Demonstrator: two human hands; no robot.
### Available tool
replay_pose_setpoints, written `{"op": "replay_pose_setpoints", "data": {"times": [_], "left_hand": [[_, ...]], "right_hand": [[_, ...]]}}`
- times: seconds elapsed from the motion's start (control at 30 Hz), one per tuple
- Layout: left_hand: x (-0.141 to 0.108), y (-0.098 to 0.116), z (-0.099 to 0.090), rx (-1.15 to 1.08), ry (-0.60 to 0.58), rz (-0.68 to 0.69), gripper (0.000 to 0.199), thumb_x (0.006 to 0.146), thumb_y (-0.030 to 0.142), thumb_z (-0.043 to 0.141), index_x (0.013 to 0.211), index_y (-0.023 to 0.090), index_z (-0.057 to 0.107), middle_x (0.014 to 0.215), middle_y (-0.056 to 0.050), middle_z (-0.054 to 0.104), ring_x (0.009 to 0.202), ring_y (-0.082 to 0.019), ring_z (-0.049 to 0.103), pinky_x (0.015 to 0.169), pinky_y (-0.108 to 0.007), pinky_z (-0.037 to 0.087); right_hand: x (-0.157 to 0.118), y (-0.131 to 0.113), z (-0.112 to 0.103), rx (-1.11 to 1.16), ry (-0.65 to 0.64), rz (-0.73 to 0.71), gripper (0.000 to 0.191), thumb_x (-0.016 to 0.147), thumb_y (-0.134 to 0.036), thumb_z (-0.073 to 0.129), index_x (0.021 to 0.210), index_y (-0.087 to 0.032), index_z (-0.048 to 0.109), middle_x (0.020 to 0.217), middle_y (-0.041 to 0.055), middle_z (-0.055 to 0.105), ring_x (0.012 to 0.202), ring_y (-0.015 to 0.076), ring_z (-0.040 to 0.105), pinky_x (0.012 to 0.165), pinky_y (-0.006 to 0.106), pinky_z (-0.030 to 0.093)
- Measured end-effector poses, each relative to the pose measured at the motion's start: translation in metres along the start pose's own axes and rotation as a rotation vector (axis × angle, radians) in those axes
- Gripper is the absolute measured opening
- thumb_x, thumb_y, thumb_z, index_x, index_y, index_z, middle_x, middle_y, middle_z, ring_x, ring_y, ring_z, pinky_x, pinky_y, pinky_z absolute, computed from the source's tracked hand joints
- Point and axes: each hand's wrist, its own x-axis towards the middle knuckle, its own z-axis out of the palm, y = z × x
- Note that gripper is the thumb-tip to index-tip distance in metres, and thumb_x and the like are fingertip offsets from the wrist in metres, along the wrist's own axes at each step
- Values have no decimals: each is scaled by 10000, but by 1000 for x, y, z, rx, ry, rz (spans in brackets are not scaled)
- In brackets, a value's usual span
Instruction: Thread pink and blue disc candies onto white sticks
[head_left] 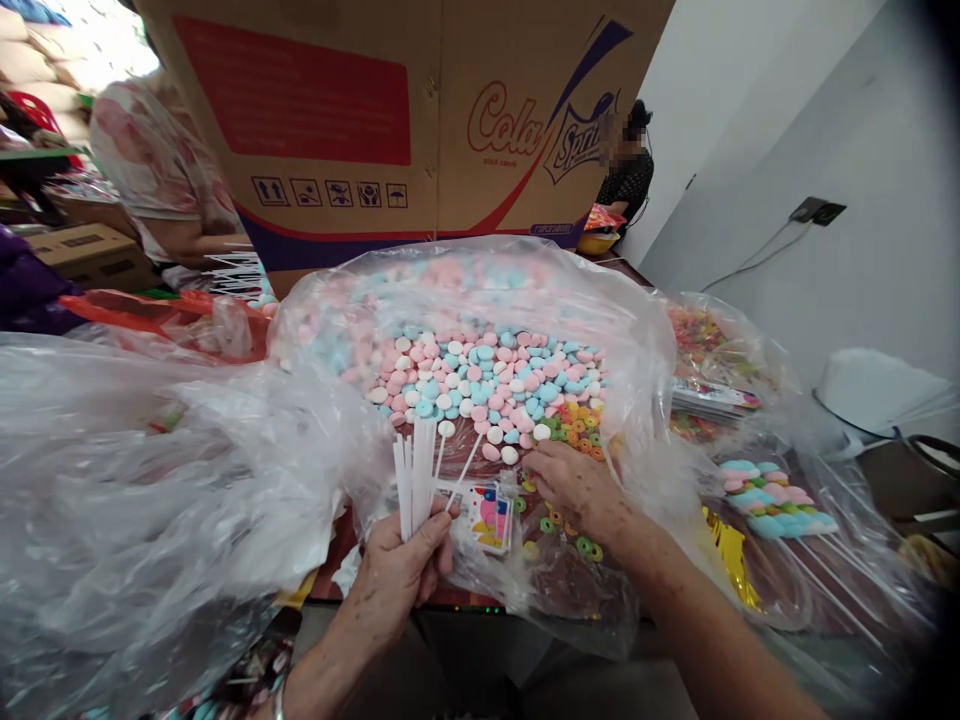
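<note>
My left hand (pixel 409 565) is closed round a bunch of white plastic sticks (pixel 422 470) that stand upright. One stick leans apart to the right, and another ends near a white marshmallow. Above it lies a big pile of pink, blue and white round marshmallows (pixel 487 375) in an open clear plastic bag (pixel 480 255). My right hand (pixel 574 490) reaches down beside a heap of orange, yellow and green candy rings (pixel 581 425). Its fingers are bent together, and what lies between the tips is hidden. Loose rings (pixel 589 548) lie below it. A stack of printed cards (pixel 484 515) sits between the hands.
A large cardboard box (pixel 435 120) stands behind the bag. Crumpled clear plastic (pixel 150 500) covers the left side. At right lie finished marshmallow sticks (pixel 776 497), gold ties (pixel 731 560) and a bag of rings (pixel 709 340). Two people are behind the box, left and right.
</note>
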Motion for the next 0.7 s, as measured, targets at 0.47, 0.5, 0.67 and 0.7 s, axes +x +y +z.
{"op": "replay_pose_setpoints", "data": {"times": [0.47,0.5,0.67,0.7], "left_hand": [[1,-2,-1,3,-11,16,408,780,493,662,939,120,619,484,58,552,291,-28,320,306,-147,204],[1,-1,-1,8,-9,14,412,778,496,664,940,120,618,486,57,552,292,-28,321,306,-147,202],[1,0,0,13,1,8,428,769,509,667,939,120,619,491,56,550,294,-28,320,304,-148,195],[1,0,1,12,4,8,435,764,515,670,939,120,620,488,57,547,292,-28,318,303,-149,192]], "right_hand": [[5,-3,-14,230,-77,58,142,879,-109,523,794,-174,617,869,32,618,862,167,560,755,249,384],[6,-4,-13,212,-82,56,156,890,-121,518,783,-172,619,877,39,620,871,172,560,757,253,387],[21,-15,-10,85,-23,97,194,937,-127,459,853,-164,630,912,67,629,845,173,569,745,260,405],[24,-17,-10,49,-14,94,185,932,-120,462,888,-165,636,933,76,634,870,184,573,757,267,409]]}}
